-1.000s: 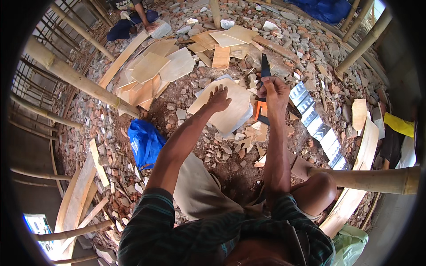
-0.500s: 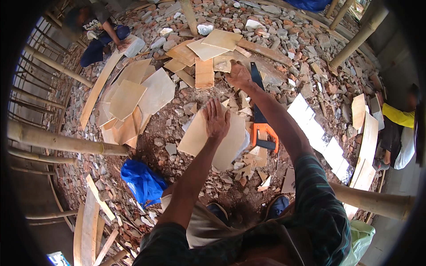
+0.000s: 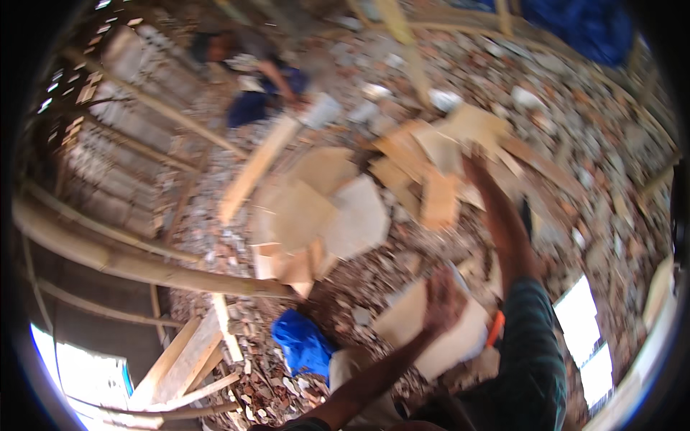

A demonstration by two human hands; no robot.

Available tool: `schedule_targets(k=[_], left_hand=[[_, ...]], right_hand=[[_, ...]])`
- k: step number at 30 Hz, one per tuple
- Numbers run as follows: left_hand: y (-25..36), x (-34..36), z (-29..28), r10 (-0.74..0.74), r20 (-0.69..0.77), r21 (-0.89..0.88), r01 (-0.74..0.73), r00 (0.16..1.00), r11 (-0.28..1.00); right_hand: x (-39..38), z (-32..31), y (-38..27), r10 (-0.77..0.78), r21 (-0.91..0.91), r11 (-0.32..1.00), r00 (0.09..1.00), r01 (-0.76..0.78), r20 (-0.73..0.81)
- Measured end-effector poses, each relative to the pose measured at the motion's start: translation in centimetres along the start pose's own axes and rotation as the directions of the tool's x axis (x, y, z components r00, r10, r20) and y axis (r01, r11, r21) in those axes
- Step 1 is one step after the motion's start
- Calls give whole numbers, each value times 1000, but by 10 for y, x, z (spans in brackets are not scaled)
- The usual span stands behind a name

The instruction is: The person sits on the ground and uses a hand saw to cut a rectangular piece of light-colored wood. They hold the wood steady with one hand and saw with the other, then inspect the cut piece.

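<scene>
A pale, angular, flat wooden sheet (image 3: 449, 346) lay beneath the left hand (image 3: 443, 302), grip spread wide; rightward, thin tan wooden sheets (image 3: 471, 121) lay just ahead of the nearer right hand (image 3: 474, 161), its grip too blurred to tell.

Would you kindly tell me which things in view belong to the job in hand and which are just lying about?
Likely the job's:
board under the left hand
light sheets by the right hand
orange-handled tool, mostly hidden

Seemingly just lying about:
blue bag
rubble
planks at lower left
</scene>
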State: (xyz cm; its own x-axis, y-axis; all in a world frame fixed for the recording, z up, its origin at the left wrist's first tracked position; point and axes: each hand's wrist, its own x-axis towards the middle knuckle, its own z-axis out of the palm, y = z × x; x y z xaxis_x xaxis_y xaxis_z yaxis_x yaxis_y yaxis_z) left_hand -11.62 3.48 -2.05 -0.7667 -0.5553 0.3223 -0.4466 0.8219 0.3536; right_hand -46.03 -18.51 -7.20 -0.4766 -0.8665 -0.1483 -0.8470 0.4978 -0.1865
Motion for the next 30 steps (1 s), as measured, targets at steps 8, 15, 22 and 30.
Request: schedule_targets(k=[8, 15, 22, 30], left_hand=[[13, 7, -17, -106, 112, 44, 101, 988, 994], [10, 5, -12, -112, 154, 4, 112, 982, 994], [10, 8, -14, -106, 189, 34, 102, 976, 994], [12, 7, -16, -169, 229, 45, 163, 959, 986]], right_hand=[[59, 3, 13, -36, -133, 989, 988, 56, 150], [79, 16, 12, -166, -211, 958, 974, 196, 152], [65, -1, 38, -434, -95, 901, 883, 424, -178], [75, 1, 60, -282, 140, 920, 866, 366, -414]])
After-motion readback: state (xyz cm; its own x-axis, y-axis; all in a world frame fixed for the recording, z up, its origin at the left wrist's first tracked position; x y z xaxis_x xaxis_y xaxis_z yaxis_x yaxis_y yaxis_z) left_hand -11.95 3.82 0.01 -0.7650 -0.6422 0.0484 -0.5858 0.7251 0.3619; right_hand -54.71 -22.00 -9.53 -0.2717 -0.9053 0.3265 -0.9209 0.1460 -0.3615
